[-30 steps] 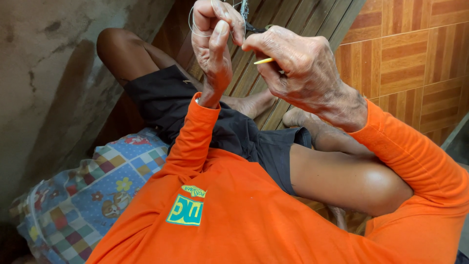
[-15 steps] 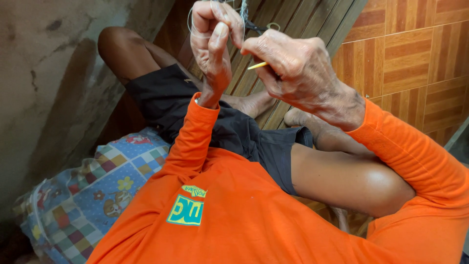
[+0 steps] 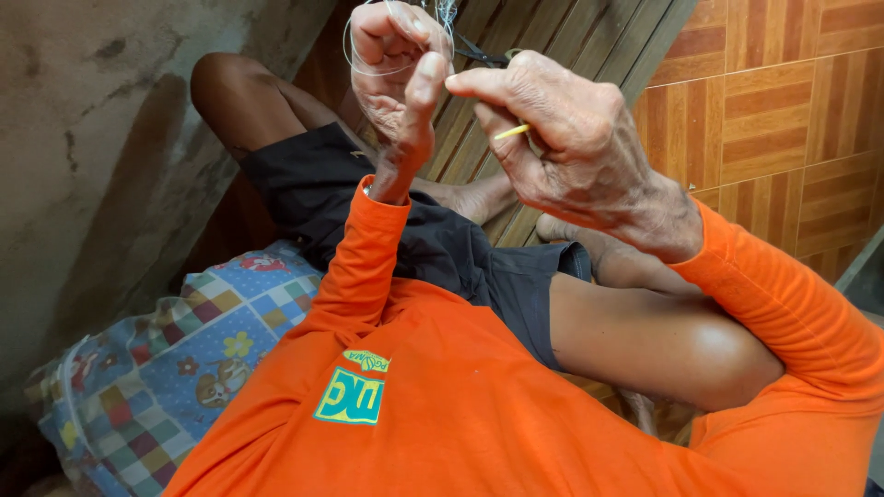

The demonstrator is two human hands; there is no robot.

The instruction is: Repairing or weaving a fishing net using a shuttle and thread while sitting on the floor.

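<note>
We see a thin yellow stick held high before the chest, its long axis nearly level, its free tip pointing left and slightly down; the right hand closes over its other end, thumb and forefinger pinched together; a loop of clear fishing line curls over the left hand, whose fingers curl shut on that line; the two hands nearly touch; below lie orange sleeves, dark shorts, bare knees; a patterned cushion sits lower left.
</note>
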